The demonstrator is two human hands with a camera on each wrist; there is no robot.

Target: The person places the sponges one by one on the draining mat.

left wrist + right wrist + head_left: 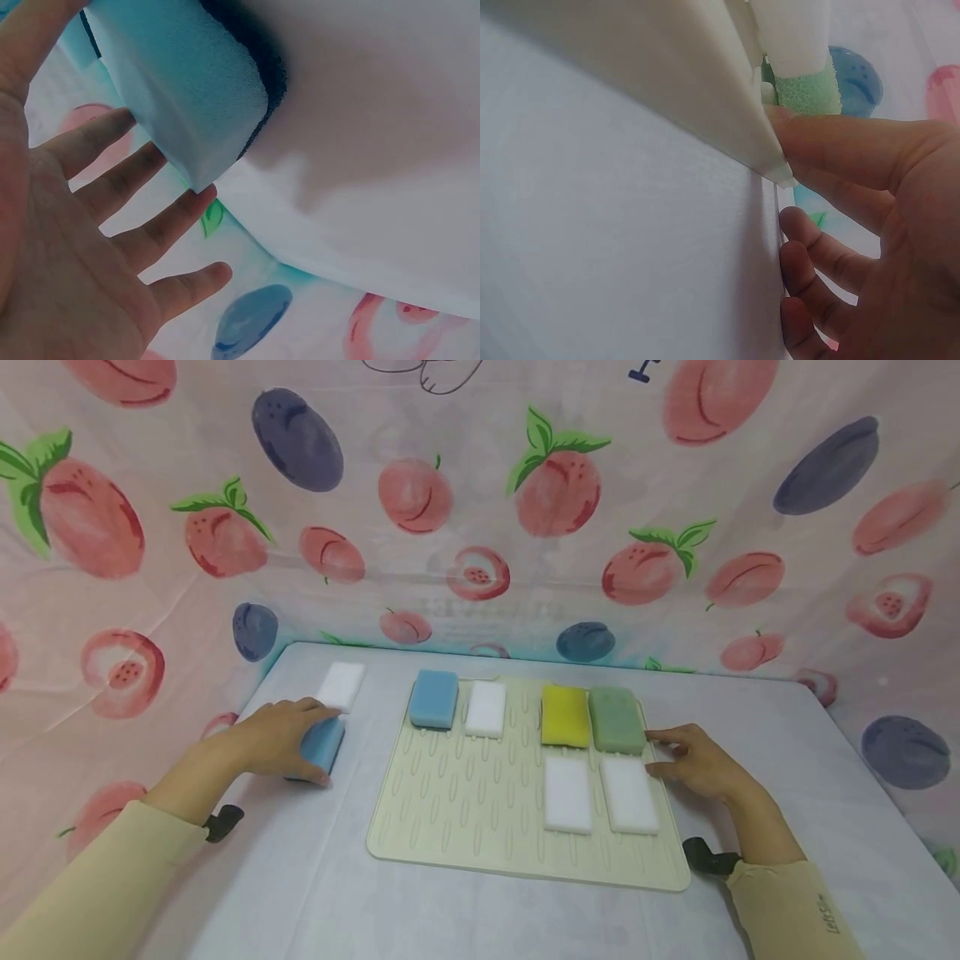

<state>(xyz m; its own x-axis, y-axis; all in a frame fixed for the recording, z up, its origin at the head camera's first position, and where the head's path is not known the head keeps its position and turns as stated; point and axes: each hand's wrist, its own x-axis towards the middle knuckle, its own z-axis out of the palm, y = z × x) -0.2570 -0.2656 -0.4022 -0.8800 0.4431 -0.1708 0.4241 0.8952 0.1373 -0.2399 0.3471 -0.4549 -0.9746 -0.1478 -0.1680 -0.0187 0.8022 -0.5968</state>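
At the table's left side, my left hand (281,735) spans a blue sponge (322,745), thumb at its near end and fingers at the far end. Seen from the left wrist, the fingers (176,225) are spread and several fingertips meet the foam of the dark-backed sponge (191,82). My right hand (697,762) rests at the right edge of the cream ridged mat (465,818), thumb and index finger touching there, close to a green sponge (617,720) and a white sponge (630,795). The right wrist view has its other fingers (799,262) loosely bent below the mat's edge.
Also on the mat are another blue sponge (433,699), a small white sponge (486,708), a yellow sponge (566,717) and a white sponge (567,793). One more white sponge (342,685) lies beyond my left hand. A fruit-print curtain (480,510) hangs behind the table.
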